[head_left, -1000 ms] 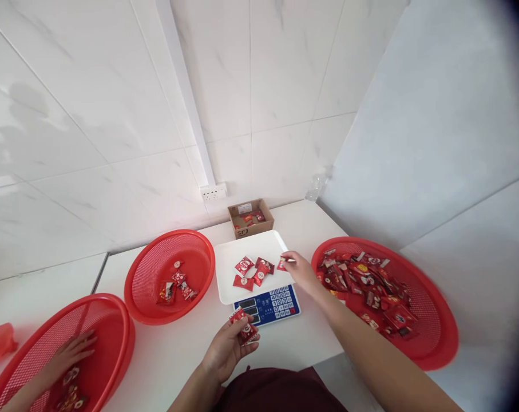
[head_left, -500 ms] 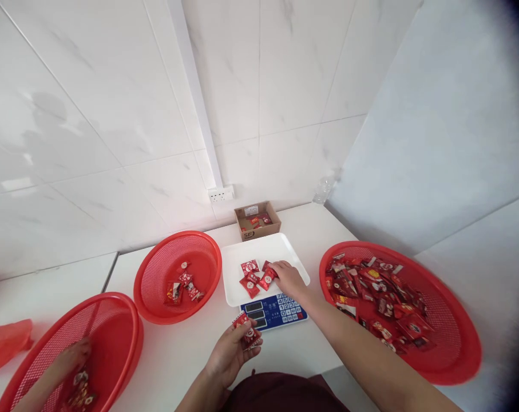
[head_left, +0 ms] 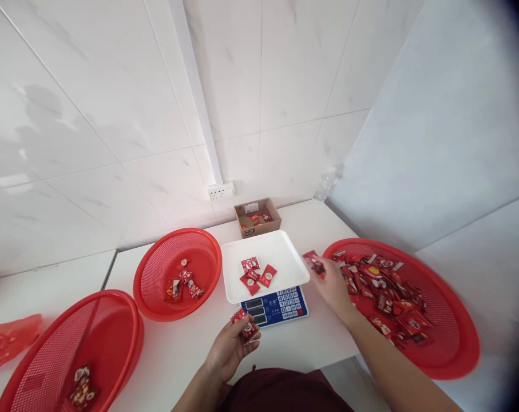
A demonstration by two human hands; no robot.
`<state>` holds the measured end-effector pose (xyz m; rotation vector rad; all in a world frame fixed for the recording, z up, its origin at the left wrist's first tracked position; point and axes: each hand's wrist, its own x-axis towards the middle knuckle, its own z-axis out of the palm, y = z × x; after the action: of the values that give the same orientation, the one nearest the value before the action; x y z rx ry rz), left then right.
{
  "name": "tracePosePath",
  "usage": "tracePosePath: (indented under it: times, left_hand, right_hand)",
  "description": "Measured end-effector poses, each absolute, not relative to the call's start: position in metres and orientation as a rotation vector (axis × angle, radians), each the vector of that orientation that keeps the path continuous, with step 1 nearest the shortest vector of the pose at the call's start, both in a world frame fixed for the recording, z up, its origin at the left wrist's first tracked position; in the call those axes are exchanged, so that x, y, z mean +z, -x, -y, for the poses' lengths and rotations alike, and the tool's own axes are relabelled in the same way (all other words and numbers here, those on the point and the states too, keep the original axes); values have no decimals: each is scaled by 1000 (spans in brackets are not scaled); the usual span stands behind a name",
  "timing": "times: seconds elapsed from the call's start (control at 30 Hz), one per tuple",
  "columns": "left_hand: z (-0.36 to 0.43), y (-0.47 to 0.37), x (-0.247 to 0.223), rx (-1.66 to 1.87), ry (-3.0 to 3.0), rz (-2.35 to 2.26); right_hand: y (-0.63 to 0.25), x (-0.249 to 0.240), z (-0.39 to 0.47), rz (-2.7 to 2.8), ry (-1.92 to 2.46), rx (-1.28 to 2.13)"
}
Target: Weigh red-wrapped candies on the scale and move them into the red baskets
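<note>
My left hand (head_left: pixel 228 350) grips a few small red candy packets (head_left: pixel 246 327) just in front of the scale's display. Between the scale and the right-hand basket, my right hand (head_left: pixel 334 286) is closed on red candy packets (head_left: pixel 314 263); it is slightly blurred. The white weighing tray (head_left: pixel 285 246) sits on top of the digital scale (head_left: pixel 290 303), whose blue keypad faces me. Several red candies (head_left: pixel 268 276) lie on the tray. A large red basket (head_left: pixel 456 343) at my right holds a heap of mixed red packets (head_left: pixel 385 286).
Left of the scale stands a red basket (head_left: pixel 156 260) with several packets. Another red basket (head_left: pixel 133 320) stands nearer, at lower left, beside a red plastic bag (head_left: pixel 14 340). Behind the tray is a small cardboard box (head_left: pixel 262 230) with packets. Clear plastic (head_left: pixel 327 184) lies in the corner.
My right hand has left the tray and moved right, carrying packets; a dark red one is gone from the tray. Another person's hand has left the lower-left basket. My left hand stays put.
</note>
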<state>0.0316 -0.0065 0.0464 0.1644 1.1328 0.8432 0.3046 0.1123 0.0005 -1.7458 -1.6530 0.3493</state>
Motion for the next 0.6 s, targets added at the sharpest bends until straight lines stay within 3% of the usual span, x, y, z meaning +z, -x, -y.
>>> tracePosePath:
  times: [0.3, 0.43, 0.6]
  left_hand:
    - [0, -26, 47, 874, -136, -1171]
    - [1, -25, 45, 878, -167, -1172]
    - [5, -26, 42, 853, -195, -1194]
  right_hand:
    - [-409, -42, -57, 1395, 2214, 227]
    - [-400, -49, -59, 1438, 2221, 142]
    - [-339, -29, -72, 1824, 1876, 89]
